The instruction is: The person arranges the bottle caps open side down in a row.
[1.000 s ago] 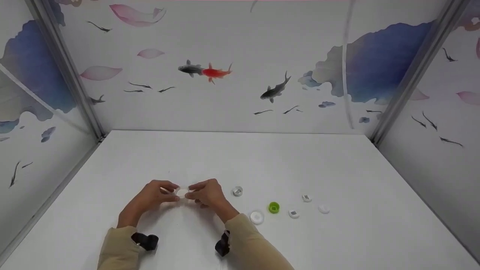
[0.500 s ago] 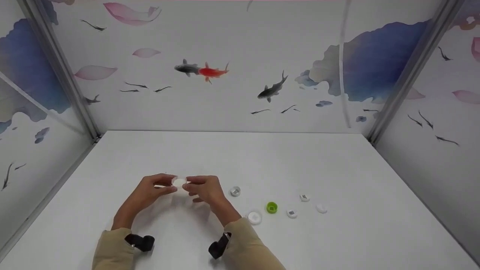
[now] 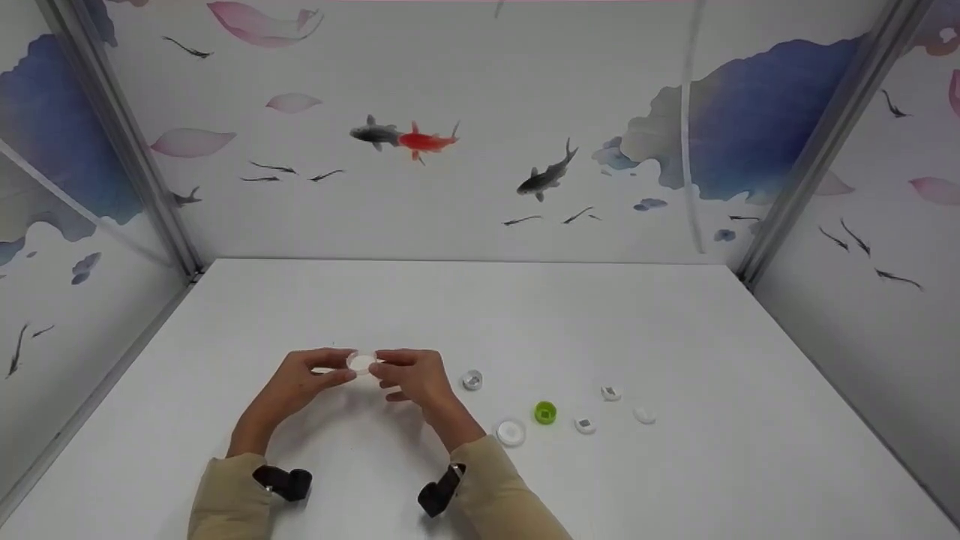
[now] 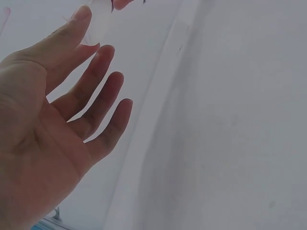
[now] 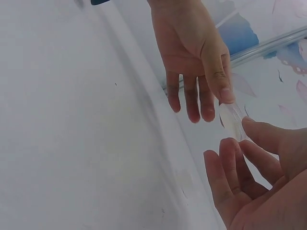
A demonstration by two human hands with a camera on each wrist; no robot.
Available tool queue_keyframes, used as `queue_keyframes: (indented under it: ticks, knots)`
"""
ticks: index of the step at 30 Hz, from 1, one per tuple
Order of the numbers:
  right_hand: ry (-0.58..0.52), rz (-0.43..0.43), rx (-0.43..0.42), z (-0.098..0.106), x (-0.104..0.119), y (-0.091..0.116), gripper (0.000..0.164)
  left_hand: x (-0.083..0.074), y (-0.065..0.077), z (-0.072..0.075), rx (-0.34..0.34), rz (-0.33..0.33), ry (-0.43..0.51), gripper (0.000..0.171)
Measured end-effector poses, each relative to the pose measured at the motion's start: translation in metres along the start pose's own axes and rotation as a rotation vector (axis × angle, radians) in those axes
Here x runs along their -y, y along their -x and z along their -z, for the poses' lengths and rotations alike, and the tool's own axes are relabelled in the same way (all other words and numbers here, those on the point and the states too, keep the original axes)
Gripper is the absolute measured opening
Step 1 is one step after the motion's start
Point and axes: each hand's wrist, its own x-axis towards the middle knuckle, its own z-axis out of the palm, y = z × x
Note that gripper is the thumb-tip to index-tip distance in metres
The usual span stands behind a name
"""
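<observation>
A small round translucent lid (image 3: 361, 364) with a ridged edge is held above the table between both hands. My left hand (image 3: 300, 381) pinches its left side between thumb and index finger. From the other side, my right hand (image 3: 420, 382) pinches the lid with thumb and fingers. In the right wrist view the lid (image 5: 232, 122) is tilted, showing its ridged side. The remaining left fingers (image 4: 103, 98) spread loosely below it. In the left wrist view only part of the lid (image 4: 100, 21) shows at the top edge.
On the white table (image 3: 480, 315), right of my hands, lie a silvery clear cap (image 3: 472, 380), a green cap (image 3: 545, 412), a white round lid (image 3: 511, 432), two small white caps (image 3: 585, 425) and a flat white disc (image 3: 644, 415). Printed panels (image 3: 480, 187) enclose the table.
Both hands have raised the lid slightly and moved it a little away from me in the first half second. Since then they have stayed nearly still. The caps on the table have not moved.
</observation>
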Motion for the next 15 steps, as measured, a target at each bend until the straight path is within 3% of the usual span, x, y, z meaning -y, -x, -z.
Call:
queue_keyframes:
  ticks: [15]
  knots:
    - [-0.086,-0.1,-0.038,0.0,-0.0025,-0.0044,0.029,-0.0032,-0.0001,-0.001,-0.035,-0.001,0.028,0.045]
